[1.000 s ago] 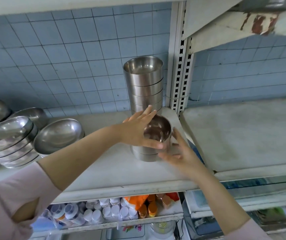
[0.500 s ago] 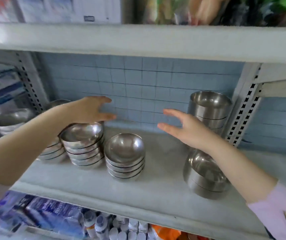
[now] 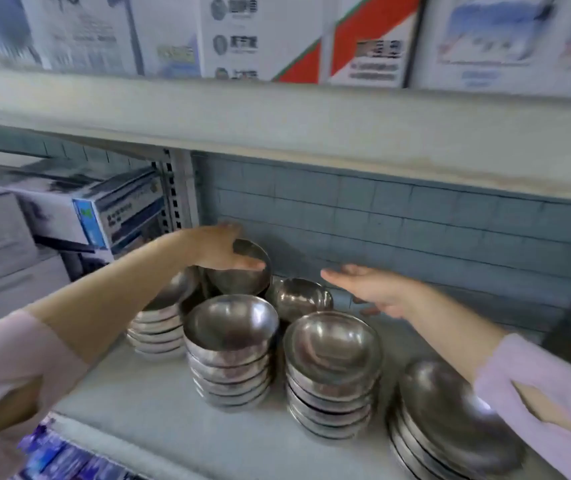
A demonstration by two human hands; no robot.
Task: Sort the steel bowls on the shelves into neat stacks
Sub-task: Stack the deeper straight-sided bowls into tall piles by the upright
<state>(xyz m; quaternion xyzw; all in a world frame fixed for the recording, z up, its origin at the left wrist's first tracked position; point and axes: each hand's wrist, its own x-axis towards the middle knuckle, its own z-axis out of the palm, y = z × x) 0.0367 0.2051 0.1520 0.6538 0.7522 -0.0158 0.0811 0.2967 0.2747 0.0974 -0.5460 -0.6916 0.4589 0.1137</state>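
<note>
**Thin steel, slick sides: take them by the rim**

The steel bowls sit on the shelf (image 3: pixel 159 420) in several stacks: a front stack (image 3: pixel 230 344), a right stack (image 3: pixel 332 368), a flatter far-right stack (image 3: pixel 450 420), and a left stack (image 3: pixel 159 317) partly behind the forearm. At the back a tilted bowl (image 3: pixel 242 275) leans above them, and a small bowl (image 3: pixel 299 297) sits alone.

The left hand (image 3: pixel 221 249) spans the tilted bowl's rim, thumb across its front. Through the blur I cannot tell whether that grip has closed. The right hand (image 3: pixel 370 289) hovers spread, holding nothing, just beside the small bowl.

To my eye these are thin, rigid and light, and polished enough to slip. Nested ones may stick or clatter. I'd pinch each at the rim, thumb inside.

The boxes (image 3: pixel 263 36) overhead and the blue-labelled carton (image 3: pixel 118 216) carry print, all too blurred to read.
</note>
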